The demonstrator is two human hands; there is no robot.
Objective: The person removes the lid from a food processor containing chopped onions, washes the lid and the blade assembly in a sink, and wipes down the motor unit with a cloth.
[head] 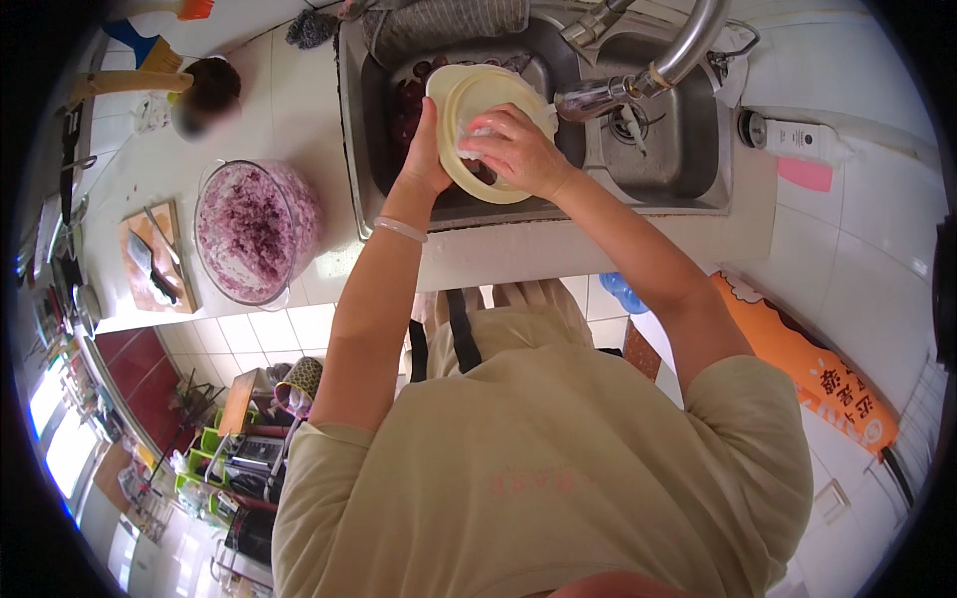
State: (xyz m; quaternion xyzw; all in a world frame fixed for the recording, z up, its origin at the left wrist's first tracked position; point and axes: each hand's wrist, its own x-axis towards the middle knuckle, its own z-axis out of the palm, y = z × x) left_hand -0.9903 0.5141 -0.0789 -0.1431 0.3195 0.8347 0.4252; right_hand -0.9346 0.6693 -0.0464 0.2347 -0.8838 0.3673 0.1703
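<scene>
Over the left sink basin (371, 149) I have a cream-coloured plastic lid or shallow dish (457, 168), tilted in front of me. My left hand (426, 153) grips its left edge, thumb up along the rim. Pressed to its inner face, my right hand (519, 149) has a wad of white material (472, 142) under its fingers, perhaps a sponge or foam. Dark red pieces, perhaps fruit skins (407, 101), lie in the basin, partly hidden behind the cream piece. Close to its right edge is the metal faucet spout (583, 101).
Left of the sink stands a clear glass bowl (250, 232) of purple-and-white mash. A knife (142, 254) lies on a wooden cutting board (131, 220) beyond it. A grey striped cloth (448, 30) hangs over the sink's back edge. A white bottle (804, 140) lies at right.
</scene>
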